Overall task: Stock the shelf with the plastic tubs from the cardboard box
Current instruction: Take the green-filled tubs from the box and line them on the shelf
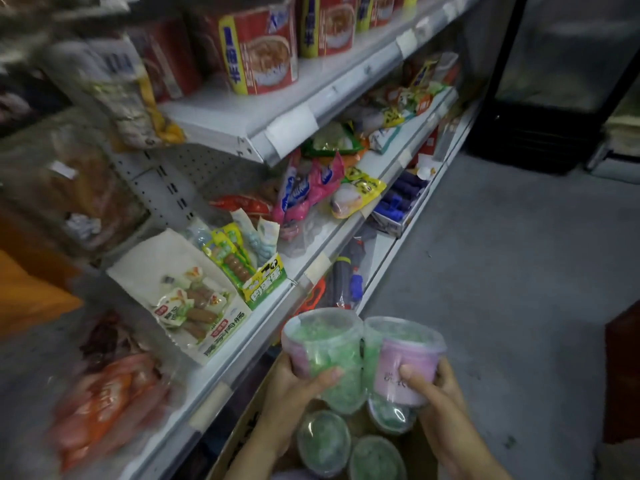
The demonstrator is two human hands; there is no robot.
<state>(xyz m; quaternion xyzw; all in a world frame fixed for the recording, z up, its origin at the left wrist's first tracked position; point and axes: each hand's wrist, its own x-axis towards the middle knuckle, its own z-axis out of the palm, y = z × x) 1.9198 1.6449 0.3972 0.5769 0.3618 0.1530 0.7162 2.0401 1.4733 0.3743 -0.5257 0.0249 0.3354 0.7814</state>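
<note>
Two plastic tubs, one per hand, above cardboard box.

Red and yellow instant-food cartons stand at eleven o'clock. At the centre lie pink snack packets, with a yellow packet just beside them toward three o'clock. A white sausage display box sits toward eight o'clock, with orange packets below it. A dark glass-fronted cooler stands at two o'clock on the grey floor.
</note>
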